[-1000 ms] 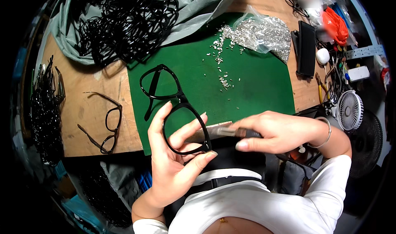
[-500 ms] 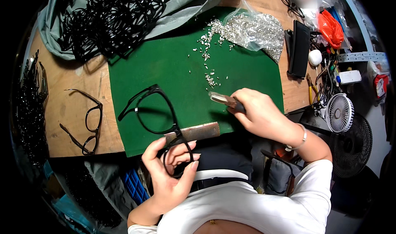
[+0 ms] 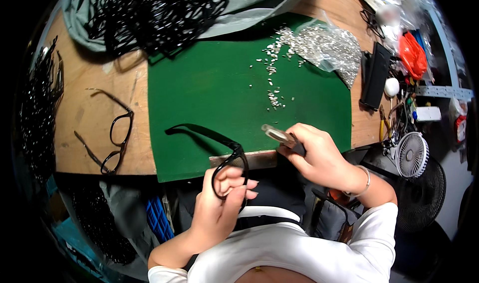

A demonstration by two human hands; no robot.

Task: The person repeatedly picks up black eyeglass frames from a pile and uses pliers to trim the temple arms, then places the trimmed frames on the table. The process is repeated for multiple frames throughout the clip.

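Observation:
My left hand (image 3: 219, 208), at the mat's near edge, is closed on a black eyeglass frame (image 3: 202, 130). One rim lies across my fingers, while a temple arm points away to the left over the green mat (image 3: 199, 88). The frame is tilted, so its other rim is mostly hidden. In my right hand (image 3: 315, 155), a pair of pliers (image 3: 280, 136) with silver jaws and dark handles points left, above the mat and apart from the frame. Between the hands, a ridged metal strip (image 3: 262, 159) lies along the mat's near edge, partly covered by the frame.
Small silver pieces (image 3: 273, 101) trail from a clear plastic bag (image 3: 327, 48). Piled black frames (image 3: 154, 18) fill grey cloth at the back left. Another eyeglass frame (image 3: 119, 133) rests on bare wood. Right are a black case (image 3: 375, 78), tools and a white fan (image 3: 411, 154).
My left hand has turned the eyeglass frame, bringing one rim out of sight and the temple arm lower across the mat. My right hand still holds the pliers. The whole view has shifted.

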